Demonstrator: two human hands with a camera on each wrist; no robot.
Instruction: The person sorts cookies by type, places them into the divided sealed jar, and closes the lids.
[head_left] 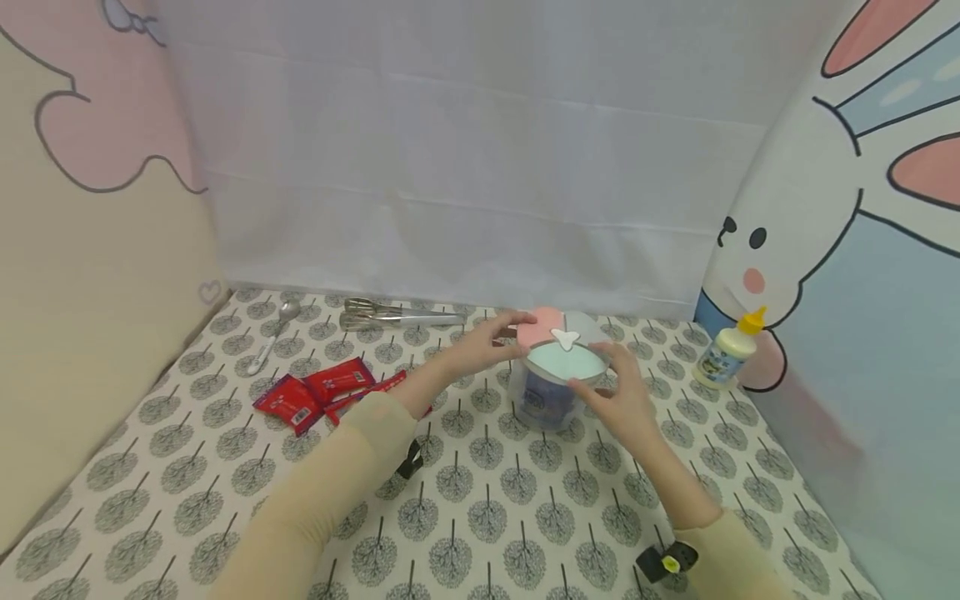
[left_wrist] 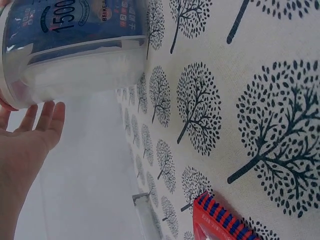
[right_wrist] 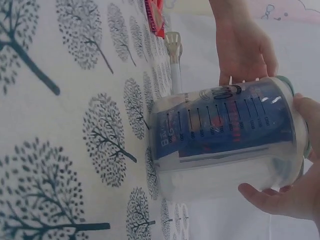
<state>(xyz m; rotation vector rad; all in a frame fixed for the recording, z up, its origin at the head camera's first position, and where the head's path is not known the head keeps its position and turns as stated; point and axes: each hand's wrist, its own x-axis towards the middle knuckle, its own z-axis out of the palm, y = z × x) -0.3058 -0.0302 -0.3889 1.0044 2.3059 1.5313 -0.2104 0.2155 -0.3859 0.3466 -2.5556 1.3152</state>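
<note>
A clear plastic canister (head_left: 547,400) with a blue printed label stands upright on the cloth. Its round lid (head_left: 566,360) has pink, grey and mint sections around a white piece in the middle. My left hand (head_left: 487,343) holds the lid's left edge, fingers bent around the rim. From the other side my right hand (head_left: 621,393) grips the rim, thumb in front and fingers at the right. In the right wrist view the canister (right_wrist: 225,125) carries a measuring scale, and the right hand (right_wrist: 295,195) spans its lid end. The lid sits on the canister.
Red packets (head_left: 292,404) lie left, partly behind my left forearm. Behind them are a spoon (head_left: 273,333) and metal tongs (head_left: 405,318). A glue bottle (head_left: 726,354) with a yellow nozzle stands right. White curtain (head_left: 450,183) closes the back; a tree-patterned cloth (head_left: 487,517) covers the table.
</note>
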